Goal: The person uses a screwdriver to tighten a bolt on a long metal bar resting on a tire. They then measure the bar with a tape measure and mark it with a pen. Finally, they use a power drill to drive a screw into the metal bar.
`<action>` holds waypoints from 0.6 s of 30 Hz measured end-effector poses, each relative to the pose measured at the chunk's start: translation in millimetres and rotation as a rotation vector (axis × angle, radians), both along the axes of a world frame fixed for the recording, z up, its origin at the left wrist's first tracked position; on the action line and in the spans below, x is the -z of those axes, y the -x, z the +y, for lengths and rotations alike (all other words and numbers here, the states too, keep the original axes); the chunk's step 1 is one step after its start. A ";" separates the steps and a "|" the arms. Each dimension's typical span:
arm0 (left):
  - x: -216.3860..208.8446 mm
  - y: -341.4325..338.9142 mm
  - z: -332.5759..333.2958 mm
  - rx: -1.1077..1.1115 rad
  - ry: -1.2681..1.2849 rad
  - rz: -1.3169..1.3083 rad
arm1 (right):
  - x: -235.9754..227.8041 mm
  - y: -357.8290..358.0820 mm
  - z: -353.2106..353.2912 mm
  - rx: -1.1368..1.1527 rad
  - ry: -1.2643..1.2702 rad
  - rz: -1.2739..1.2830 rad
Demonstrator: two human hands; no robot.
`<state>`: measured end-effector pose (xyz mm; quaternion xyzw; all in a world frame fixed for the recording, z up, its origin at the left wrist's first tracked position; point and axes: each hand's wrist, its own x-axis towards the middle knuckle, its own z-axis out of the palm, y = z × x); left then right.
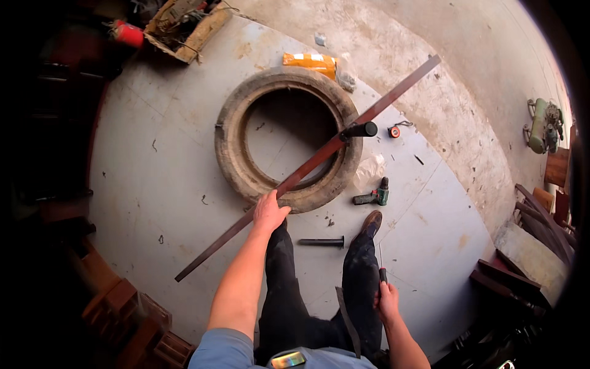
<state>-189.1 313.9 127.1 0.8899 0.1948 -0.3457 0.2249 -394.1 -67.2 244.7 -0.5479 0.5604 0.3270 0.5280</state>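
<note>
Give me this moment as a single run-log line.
left hand: grips long flat brown metal bar | bar: lies across worn rubber tyre | right hand: holds thin dark-handled tool at side

— Where does the long bar (307, 167) sit?

— It runs slantwise across the tyre (287, 139), resting on its rim, with a clamp (359, 130) on it at the tyre's right edge. The left hand (269, 212) grips it just before the tyre.

— And to the right?

— A drill (372, 195) lies beside the tyre, a tape measure (395, 130) further back, a package (310, 63) behind the tyre. A bolt (321, 242) lies between the shoes. The right hand (386, 301) holds a thin tool (381, 261), perhaps a screwdriver.
</note>
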 end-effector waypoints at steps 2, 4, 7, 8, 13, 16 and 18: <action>34.5 -15.0 -21.4 0.032 -0.005 -0.058 | 14.4 5.4 -21.8 0.014 0.005 0.047; 63.4 -38.7 -43.7 0.070 -0.025 -0.108 | 27.7 10.4 -45.4 0.072 0.026 0.080; 106.3 -79.7 -69.8 0.111 -0.030 -0.121 | 46.3 31.0 -82.9 0.205 0.077 0.116; 120.1 -89.2 -74.4 0.125 -0.013 -0.143 | 53.8 37.5 -91.9 0.243 0.088 0.117; 153.0 -125.8 -106.1 0.147 0.097 -0.014 | 75.1 58.7 -107.3 0.276 0.175 0.230; 162.6 -125.2 -108.3 0.078 0.083 -0.068 | 77.3 49.8 -104.5 0.226 0.177 0.249; 171.2 -125.3 -110.4 0.077 0.118 0.010 | 72.7 56.7 -107.5 0.240 0.174 0.247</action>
